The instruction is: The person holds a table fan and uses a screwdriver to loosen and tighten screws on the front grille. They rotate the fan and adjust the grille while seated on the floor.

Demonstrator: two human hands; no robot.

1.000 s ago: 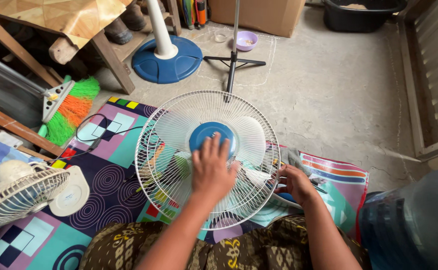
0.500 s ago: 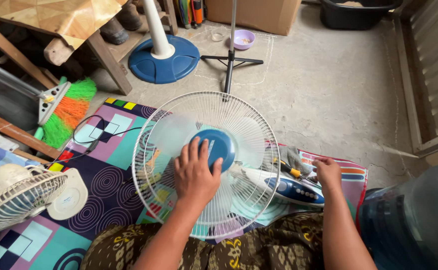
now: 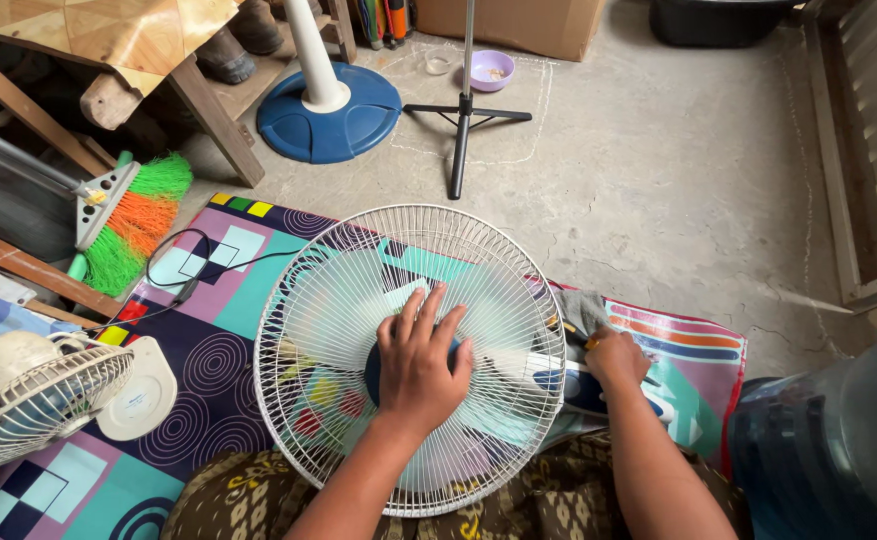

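Note:
A white wire fan guard (image 3: 349,300) with a blue centre cap (image 3: 371,372) lies across my lap on a patterned mat (image 3: 219,350). My left hand (image 3: 421,360) rests flat on the cap with its fingers spread over the wires. At the guard's right rim, my right hand (image 3: 614,360) is closed around a small yellow-handled tool (image 3: 592,343). It sits just below a grey cloth (image 3: 584,308) and above the fan's white and blue body (image 3: 559,385), which the guard partly hides.
A second small white fan (image 3: 39,400) lies at the left with a black cord (image 3: 174,270). A green and orange broom (image 3: 124,220), a blue fan base (image 3: 329,110), a black tripod (image 3: 466,110) and a purple bowl (image 3: 492,70) stand beyond. A large water jug (image 3: 829,450) is at right.
My right hand has come back from the mat's right edge to the guard's rim and closed on the yellow-handled tool. My left hand has stayed on the centre cap.

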